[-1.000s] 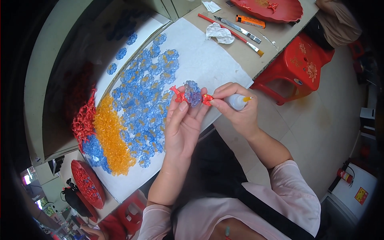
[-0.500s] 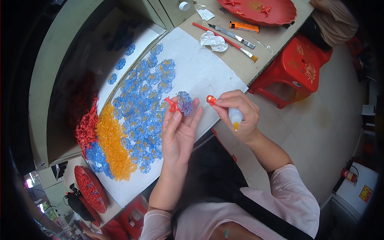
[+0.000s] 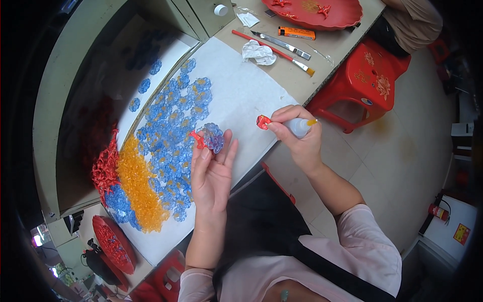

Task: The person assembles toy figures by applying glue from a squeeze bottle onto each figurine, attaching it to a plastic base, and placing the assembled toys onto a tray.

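Left hand is up over the counter edge, palm open and fingers spread, pinching a blue-violet plastic flower with a small red piece at its fingertips, while just beyond it lies the white sheet spread with loose blue flowers. Right hand, a little apart to the right, is closed around a small white glue bottle and grips a second red piece between thumb and forefinger. Further left of the left hand sit an orange heap and a red heap.
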`<action>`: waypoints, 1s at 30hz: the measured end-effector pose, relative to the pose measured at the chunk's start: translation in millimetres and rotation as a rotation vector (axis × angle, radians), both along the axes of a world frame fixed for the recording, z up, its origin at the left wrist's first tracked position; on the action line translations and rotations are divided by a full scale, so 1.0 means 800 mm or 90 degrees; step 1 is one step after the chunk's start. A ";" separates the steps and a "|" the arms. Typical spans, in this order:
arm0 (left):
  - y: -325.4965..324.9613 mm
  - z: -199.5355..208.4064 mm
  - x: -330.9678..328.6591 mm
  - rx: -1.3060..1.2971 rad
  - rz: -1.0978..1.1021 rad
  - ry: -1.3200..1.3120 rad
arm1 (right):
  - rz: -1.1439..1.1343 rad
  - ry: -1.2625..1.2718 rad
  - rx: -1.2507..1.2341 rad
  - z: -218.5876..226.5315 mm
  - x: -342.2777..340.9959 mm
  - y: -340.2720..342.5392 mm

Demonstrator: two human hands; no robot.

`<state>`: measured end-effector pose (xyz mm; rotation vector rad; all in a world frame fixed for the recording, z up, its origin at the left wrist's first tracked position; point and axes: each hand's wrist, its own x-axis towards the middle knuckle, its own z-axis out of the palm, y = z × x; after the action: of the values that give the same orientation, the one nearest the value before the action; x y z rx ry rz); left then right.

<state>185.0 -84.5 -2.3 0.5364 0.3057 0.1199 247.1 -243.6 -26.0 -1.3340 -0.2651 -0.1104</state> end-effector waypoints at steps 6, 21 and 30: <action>0.002 -0.002 -0.003 -0.012 0.010 0.002 | -0.043 -0.143 -0.090 -0.001 0.001 0.003; 0.008 -0.003 -0.008 -0.023 0.015 -0.002 | -0.170 -0.532 -0.333 -0.009 0.000 0.002; 0.001 0.001 0.003 -0.036 -0.001 -0.012 | -0.222 -0.649 -0.426 0.003 0.028 -0.055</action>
<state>187.6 -83.7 -1.3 0.4792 0.2897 0.1137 269.4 -287.3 -23.9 -1.8890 -0.9878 -1.0870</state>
